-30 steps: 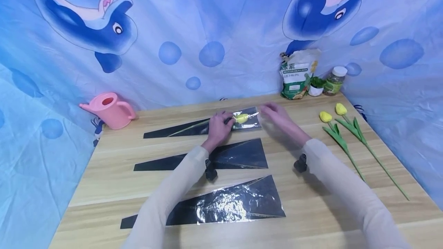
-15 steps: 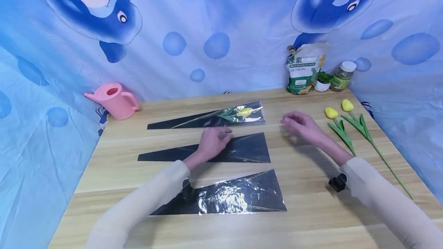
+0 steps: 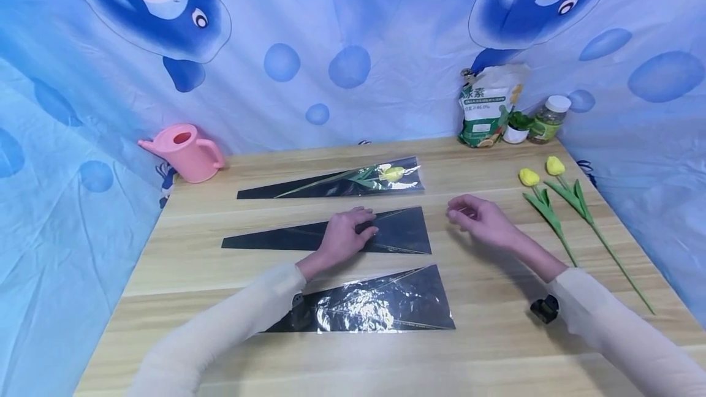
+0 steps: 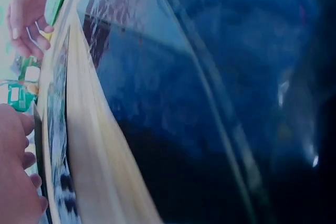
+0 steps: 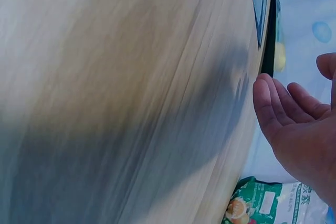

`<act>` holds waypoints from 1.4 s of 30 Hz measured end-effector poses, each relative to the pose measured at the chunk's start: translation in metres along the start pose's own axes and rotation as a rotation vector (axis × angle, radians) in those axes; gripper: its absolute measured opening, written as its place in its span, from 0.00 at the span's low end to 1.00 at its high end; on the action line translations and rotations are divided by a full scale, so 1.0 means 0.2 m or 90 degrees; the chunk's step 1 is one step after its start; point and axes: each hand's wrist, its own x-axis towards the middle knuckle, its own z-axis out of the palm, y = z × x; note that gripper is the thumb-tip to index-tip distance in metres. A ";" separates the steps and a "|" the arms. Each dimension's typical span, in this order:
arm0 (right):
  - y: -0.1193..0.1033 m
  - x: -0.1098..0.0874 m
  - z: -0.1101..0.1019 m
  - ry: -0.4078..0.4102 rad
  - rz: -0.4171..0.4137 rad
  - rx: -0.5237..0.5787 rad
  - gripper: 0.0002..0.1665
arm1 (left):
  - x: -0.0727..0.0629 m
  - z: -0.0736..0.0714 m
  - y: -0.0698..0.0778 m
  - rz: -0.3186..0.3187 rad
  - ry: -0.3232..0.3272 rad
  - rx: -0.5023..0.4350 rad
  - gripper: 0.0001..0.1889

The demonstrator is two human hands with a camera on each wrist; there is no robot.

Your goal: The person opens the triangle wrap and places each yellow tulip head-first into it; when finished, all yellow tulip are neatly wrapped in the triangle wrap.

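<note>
In the head view, three dark, tapered flower sleeves lie flat on the table in a row. My left hand (image 3: 343, 236) is over the middle sleeve (image 3: 404, 230), its fingers loosely bent and holding nothing. A yellow artificial tulip (image 3: 392, 174) lies inside the far sleeve (image 3: 265, 191), bloom toward the wide end. The near sleeve (image 3: 421, 299), shiny with glare, is partly hidden by my left forearm. Off the middle sleeve's wide end, my right hand (image 3: 484, 220) hovers empty above the wood; the right wrist view shows its fingers (image 5: 294, 106) loosely curled.
Two more yellow tulips (image 3: 543, 207) (image 3: 579, 204) lie on the table's right side. A pink watering can (image 3: 190, 155) stands at the back left. At the back right are a fertilizer bag (image 3: 488, 109), a small potted plant (image 3: 517, 128) and a lidded jar (image 3: 548, 120).
Both hands have come away from the far sleeve, leaving the tulip in it. My left hand has moved nearer, onto the middle sleeve; my right hand has shifted right and nearer.
</note>
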 end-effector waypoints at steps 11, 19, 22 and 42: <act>-0.01 0.04 0.07 0.004 -0.006 0.025 0.24 | 0.01 0.08 0.01 -0.054 -0.024 -0.088 0.21; -0.04 0.06 0.11 0.010 -0.011 0.016 0.21 | 0.00 0.09 0.01 -0.055 -0.034 -0.070 0.23; -0.04 0.06 0.12 0.017 -0.030 -0.001 0.20 | 0.00 0.09 0.01 -0.059 -0.051 -0.063 0.23; -0.01 0.06 0.14 0.033 -0.064 -0.024 0.19 | -0.01 0.11 0.01 -0.097 -0.077 -0.022 0.20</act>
